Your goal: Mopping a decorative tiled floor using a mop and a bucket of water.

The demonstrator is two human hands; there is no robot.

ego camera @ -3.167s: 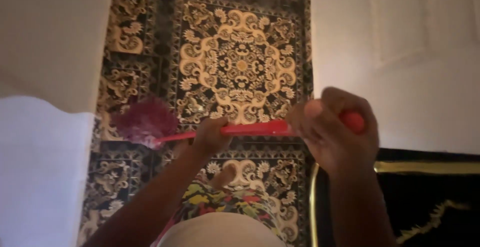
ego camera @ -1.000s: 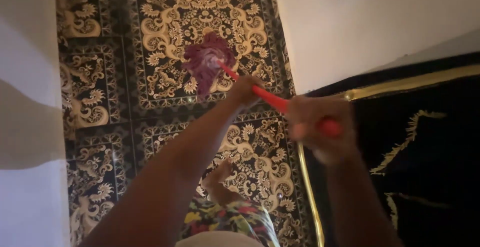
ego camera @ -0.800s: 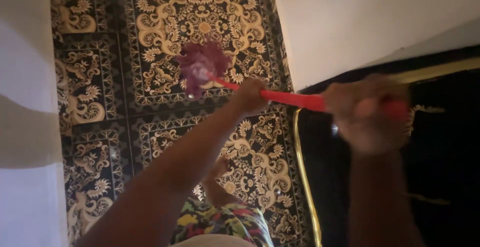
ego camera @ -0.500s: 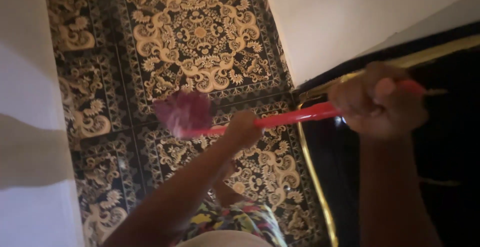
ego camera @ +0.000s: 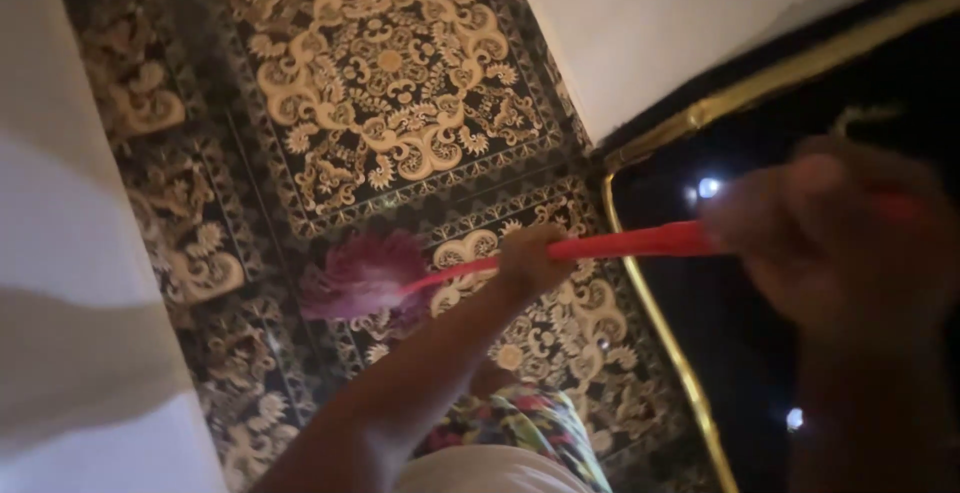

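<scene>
The mop handle (ego camera: 640, 244) looks like smooth, glossy red plastic; its head (ego camera: 362, 275) is shaggy purple fibre on glossy patterned floor tiles (ego camera: 400, 103).

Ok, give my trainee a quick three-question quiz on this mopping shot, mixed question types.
1. True or false: both hands grip the red mop handle.
2. The purple mop head rests on: A) the white wall, B) the patterned black-and-gold floor tiles, C) the dark cloth with gold trim.
3. Which hand is nearer the mop head?

Key
1. True: the left hand and the right hand, though blurred, are both closed on it.
2. B.
3. The left hand.
</scene>
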